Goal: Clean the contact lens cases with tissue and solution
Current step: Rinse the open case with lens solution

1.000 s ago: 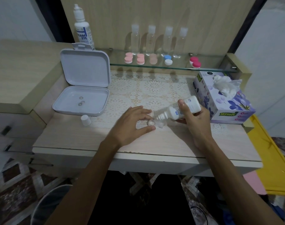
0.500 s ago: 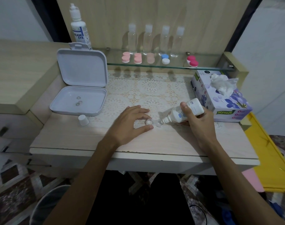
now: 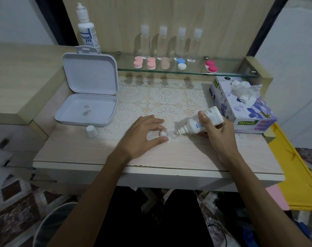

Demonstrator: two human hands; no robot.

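Both forearms reach in from the bottom edge over the front lip of the pale wooden table [image 3: 76,154]. The left hand [image 3: 141,135] rests palm down on the tabletop, wrist low, its thumb and forefinger curled into a pinch around one well of the clear contact lens case [image 3: 168,134], which lies on the near edge of the lace mat [image 3: 151,97]. The right hand [image 3: 216,131] is wrapped around a small white solution bottle [image 3: 202,122], thumb lying along the top of its body, the other fingers tucked beneath. The bottle is tilted well over, its nozzle pointing left and down at the case's other well; whether the tip touches the well or liquid is flowing seems impossible to tell at this size.

Left of the hands a small white cap [image 3: 91,131] stands on the table, just in front of an open white hinged box [image 3: 88,97] with its lid upright and two small rings lying in its tray. To the right, just behind the right hand, sits a floral tissue box [image 3: 244,111] with a tissue bunched out of the top.

Farther back, a glass shelf [image 3: 228,73] carries five coloured lens cases [image 3: 173,63] in a row, four clear bottles [image 3: 171,43] behind them, and a tall eye-solution bottle [image 3: 87,31] at the left end.
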